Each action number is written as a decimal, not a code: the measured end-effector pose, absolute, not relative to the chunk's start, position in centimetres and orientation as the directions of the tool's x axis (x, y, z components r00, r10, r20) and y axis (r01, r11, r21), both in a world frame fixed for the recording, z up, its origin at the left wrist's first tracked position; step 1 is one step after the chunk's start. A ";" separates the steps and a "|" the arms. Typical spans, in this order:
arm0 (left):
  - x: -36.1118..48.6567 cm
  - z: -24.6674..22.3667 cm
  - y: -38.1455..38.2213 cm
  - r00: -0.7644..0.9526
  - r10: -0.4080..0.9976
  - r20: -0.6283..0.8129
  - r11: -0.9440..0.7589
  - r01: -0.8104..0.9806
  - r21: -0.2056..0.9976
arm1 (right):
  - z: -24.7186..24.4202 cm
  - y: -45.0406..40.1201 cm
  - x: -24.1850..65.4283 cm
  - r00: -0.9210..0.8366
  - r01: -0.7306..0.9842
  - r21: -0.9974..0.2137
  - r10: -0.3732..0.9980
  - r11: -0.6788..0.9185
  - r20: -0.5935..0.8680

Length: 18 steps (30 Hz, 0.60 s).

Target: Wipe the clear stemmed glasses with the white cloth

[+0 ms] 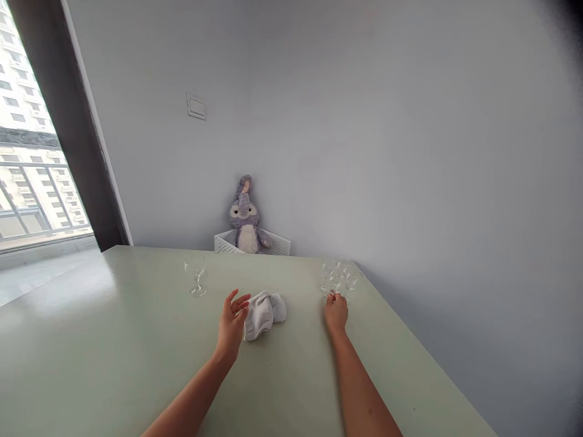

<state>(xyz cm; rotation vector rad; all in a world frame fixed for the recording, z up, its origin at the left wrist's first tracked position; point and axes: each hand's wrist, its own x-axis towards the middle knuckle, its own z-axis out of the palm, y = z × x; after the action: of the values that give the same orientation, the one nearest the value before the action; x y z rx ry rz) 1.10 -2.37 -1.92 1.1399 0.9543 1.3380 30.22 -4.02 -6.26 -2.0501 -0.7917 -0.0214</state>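
My left hand [232, 321] is raised beside a crumpled white cloth [262, 315], its fingers apart and slightly curled, with nothing in them. On the right side of the table, my right hand [336, 311] has its fingers closed at the stem of a clear stemmed glass [334, 287]. That glass stands at the front of a small cluster of similar glasses [350, 280]; they overlap, and their edges are hard to separate. Apart from the cluster, a single clear stemmed glass [197, 280] stands upright at the left, beyond my left hand.
The pale green table [136, 364] has its right edge along a grey wall [432, 182]. Behind its far edge, a purple plush toy [248, 233] sits in a white perforated basket [280, 244]. A window [36, 164] is at the left.
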 end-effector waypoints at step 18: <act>-4.8 -2.2 2.5 -0.673 0.737 -0.062 -0.077 -0.175 0.982 | -2.6 -8.4 18.4 0.091 0.817 -0.480 0.750 0.320 0.655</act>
<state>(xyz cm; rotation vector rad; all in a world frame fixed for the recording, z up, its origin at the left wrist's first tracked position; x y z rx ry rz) -4.77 2.49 -2.21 0.6188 1.5570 1.8188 18.44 -8.43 -2.55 -1.4360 -1.6609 -0.0910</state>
